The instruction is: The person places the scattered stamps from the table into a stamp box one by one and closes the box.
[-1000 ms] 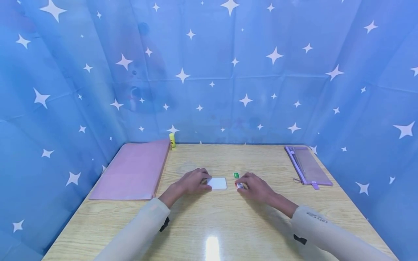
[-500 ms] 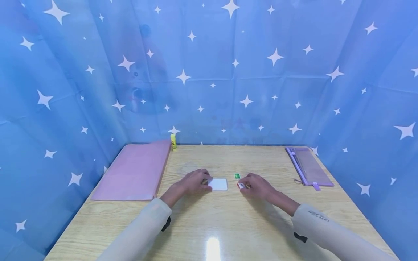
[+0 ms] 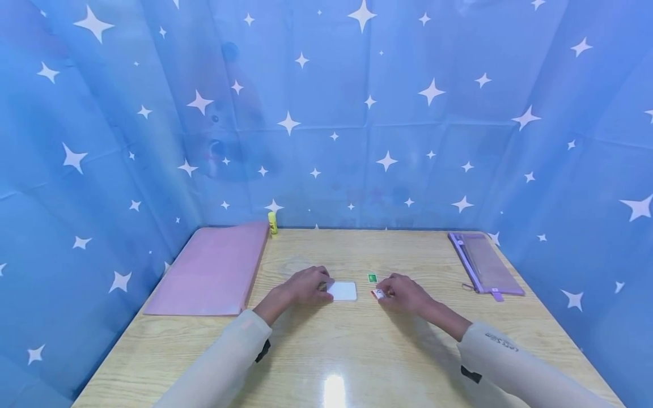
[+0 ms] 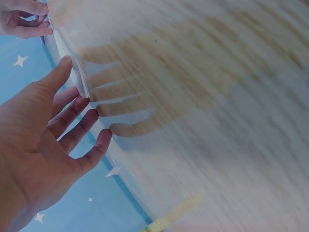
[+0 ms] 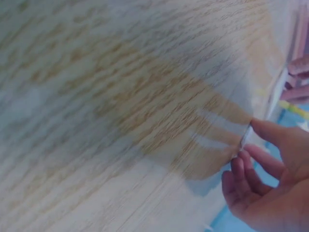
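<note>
My left hand (image 3: 308,286) holds the left end of a flat white rectangular piece with rounded corners (image 3: 344,291), low on the wooden table. In the left wrist view, the thumb and fingertips sit on opposite sides of that end, and the other fingers (image 4: 79,133) spread along the tabletop. To its right, my right hand (image 3: 405,294) pinches a small red-and-white square (image 3: 378,293) close over the table; fingers cover part of it. Just behind this square lies a small green square with a pale border (image 3: 372,278).
A pink folder (image 3: 209,269) covers the table's (image 3: 306,345) left side, with a yellow glue stick (image 3: 272,223) upright at its far corner. At the right lies a purple zip pouch (image 3: 484,263). A blue star-patterned curtain (image 3: 347,141) surrounds the back and sides.
The head view has shifted a little, so everything appears slightly lower and to the right. Both hands keep their hold; the red-and-white square looks slightly turned.
</note>
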`<act>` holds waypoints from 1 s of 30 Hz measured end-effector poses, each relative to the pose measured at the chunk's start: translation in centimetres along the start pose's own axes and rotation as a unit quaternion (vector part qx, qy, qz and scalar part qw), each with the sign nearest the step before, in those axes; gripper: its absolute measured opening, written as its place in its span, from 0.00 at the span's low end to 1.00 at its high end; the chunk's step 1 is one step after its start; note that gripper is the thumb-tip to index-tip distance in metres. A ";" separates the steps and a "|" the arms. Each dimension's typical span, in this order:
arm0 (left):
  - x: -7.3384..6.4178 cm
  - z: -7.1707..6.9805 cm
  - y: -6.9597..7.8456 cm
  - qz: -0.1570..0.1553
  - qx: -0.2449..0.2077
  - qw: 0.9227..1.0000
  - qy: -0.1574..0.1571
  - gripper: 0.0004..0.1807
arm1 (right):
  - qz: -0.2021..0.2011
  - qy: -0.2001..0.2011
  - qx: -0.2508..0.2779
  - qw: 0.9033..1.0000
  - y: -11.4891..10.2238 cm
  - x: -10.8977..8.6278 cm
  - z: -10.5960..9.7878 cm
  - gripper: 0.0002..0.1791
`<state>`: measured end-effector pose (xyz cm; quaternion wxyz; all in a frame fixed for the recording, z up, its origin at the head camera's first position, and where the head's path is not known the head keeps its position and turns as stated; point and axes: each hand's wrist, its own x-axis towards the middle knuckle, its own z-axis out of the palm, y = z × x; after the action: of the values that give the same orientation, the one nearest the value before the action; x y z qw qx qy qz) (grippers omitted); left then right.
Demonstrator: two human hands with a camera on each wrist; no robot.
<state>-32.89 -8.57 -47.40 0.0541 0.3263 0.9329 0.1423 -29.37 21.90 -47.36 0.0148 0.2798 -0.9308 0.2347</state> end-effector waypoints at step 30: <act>0.2 -0.3 0.0 0.002 -0.002 1.000 -0.005 0.26 | -0.026 -0.025 0.082 0.996 0.1 1.4 0.1 0.18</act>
<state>-33.16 -8.51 -47.12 0.0588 0.3285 0.9318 0.1424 -30.56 21.23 -47.28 -0.0256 0.3102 -0.9008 0.3028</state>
